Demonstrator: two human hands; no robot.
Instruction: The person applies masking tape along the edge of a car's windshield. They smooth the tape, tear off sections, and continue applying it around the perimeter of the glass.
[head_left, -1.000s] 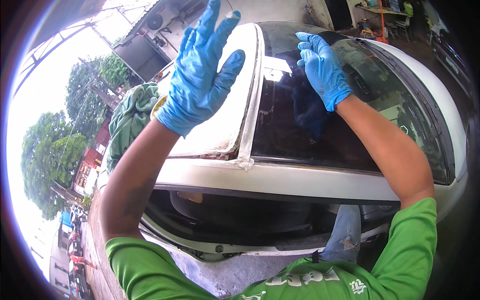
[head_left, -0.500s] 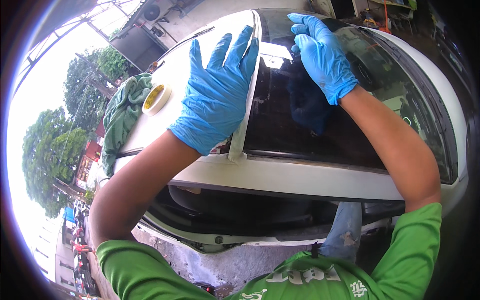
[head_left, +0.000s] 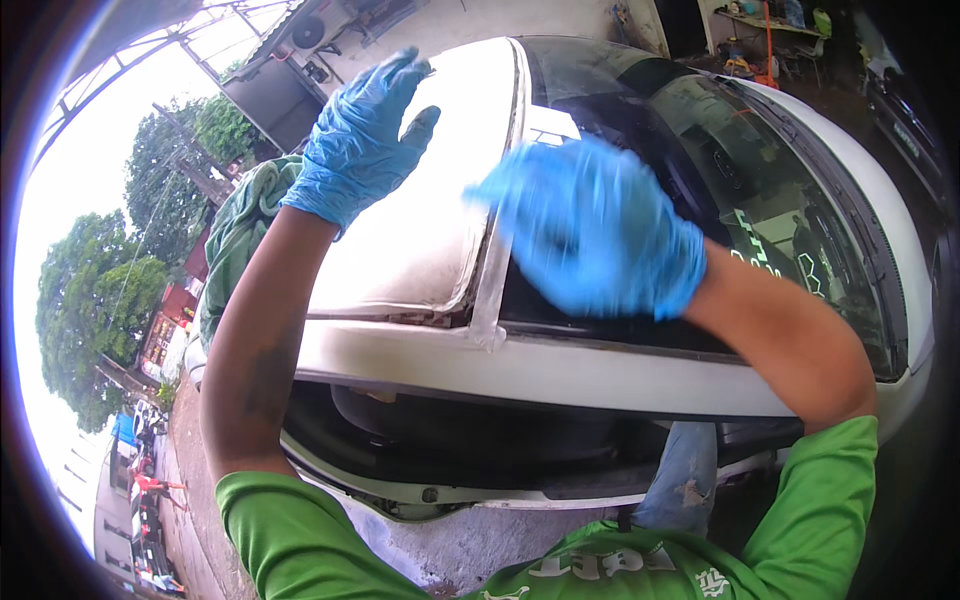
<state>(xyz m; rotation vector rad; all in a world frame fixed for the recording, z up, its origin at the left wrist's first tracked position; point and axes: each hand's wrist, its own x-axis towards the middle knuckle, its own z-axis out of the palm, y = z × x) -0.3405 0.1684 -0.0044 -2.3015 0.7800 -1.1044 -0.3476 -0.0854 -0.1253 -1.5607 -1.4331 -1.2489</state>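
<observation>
My left hand (head_left: 362, 145), in a blue disposable glove, is raised over the white car roof (head_left: 420, 235). Its fingers are stretched out, one apart from the others, and no object shows in it. Motion smears my right hand (head_left: 600, 230), also blue-gloved, over the border between the roof and the dark windshield (head_left: 650, 150); its fingers cannot be made out. Beneath its fingertips, a strip of pale masking tape (head_left: 487, 300) runs along the roof's front edge and ends loose near the door frame. The tape roll seen earlier is hidden.
A green towel (head_left: 245, 225) is draped over the roof's left side. Below the white roof rail (head_left: 560, 365), the car's side opening (head_left: 480, 435) is dark inside. Beyond the car stands a cluttered workbench (head_left: 765, 25). Trees (head_left: 95, 290) and distant people are at left.
My left hand has lifted off the tape-edged border and moved left and up. My right hand has swung left and nearer, from the windshield toward the tape strip.
</observation>
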